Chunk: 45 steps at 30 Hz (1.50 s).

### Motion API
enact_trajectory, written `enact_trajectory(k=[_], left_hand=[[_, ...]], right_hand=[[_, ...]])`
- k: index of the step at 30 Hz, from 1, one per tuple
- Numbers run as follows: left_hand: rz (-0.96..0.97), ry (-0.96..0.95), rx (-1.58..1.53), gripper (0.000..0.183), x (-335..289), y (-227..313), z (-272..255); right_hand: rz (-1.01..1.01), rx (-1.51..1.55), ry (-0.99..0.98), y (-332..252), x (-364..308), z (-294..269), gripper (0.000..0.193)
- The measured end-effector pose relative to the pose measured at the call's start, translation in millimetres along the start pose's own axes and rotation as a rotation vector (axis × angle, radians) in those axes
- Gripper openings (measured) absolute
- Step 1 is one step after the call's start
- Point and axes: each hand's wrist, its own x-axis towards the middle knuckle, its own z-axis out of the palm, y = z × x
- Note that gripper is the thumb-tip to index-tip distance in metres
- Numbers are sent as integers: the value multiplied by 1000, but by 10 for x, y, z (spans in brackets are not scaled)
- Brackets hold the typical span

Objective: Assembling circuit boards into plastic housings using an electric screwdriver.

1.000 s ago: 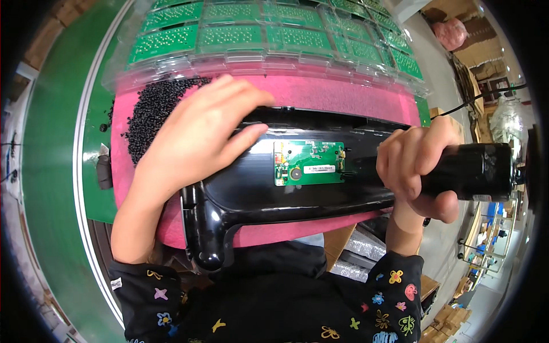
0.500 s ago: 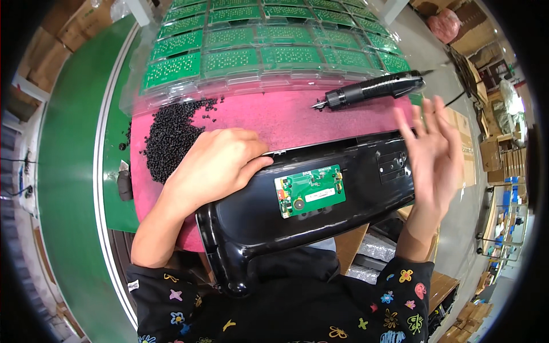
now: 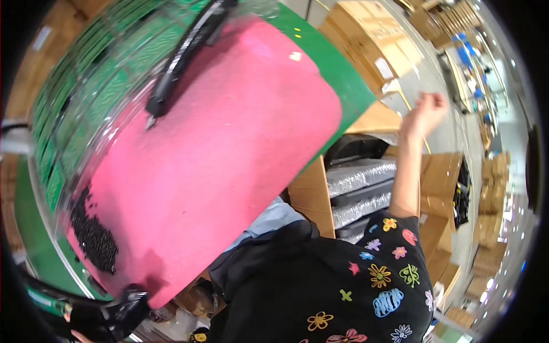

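Filling the view's centre, a pink foam mat (image 3: 217, 148) is seen bare, an electric screwdriver (image 3: 183, 57) lying at 11 o'clock. At 2 o'clock the right hand (image 3: 426, 111) is raised, fingers loosely curled, holding nothing.

The view is bright and evenly lit from overhead, with small white glints on the pink mat (image 3: 229, 143) and sheen on the clear trays (image 3: 86, 97) at left. Motion blur smears nearly everything, worst over the trays and the raised right hand (image 3: 426, 111). Fisheye bending curves the bench (image 3: 337, 68) edge, and a black rim rings the picture. Shadows are soft and faint.
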Motion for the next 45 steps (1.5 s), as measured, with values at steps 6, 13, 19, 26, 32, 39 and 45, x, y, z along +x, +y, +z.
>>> enact_trajectory(k=[6,13,19,26,32,39,45], left_hand=[[-466,-260,-792,23,321,146,-216],[-981,-396,-1182,64,548,-316,-548],[-551,-252,-575,38,1693,-2646,-1125],[-676,34,-700,52,719,-782,-15],[-408,-538,-841,46,255,295,821],[187,-1047,-774,21,-923,1773,1393],[689,-1438,-427,78,-1457,2188,1455]], right_hand=[[381,-861,97,2026,-559,-753,68],[1287,-64,257,2658,-1374,-1085,52],[1210,-35,-197,2475,-1180,-1141,21],[874,-194,-146,1516,-470,-1530,28],[583,297,-347,-360,-291,-924,26],[650,120,-1141,-1668,-1544,60,53],[-267,247,-1921,-2220,-2151,653,71]])
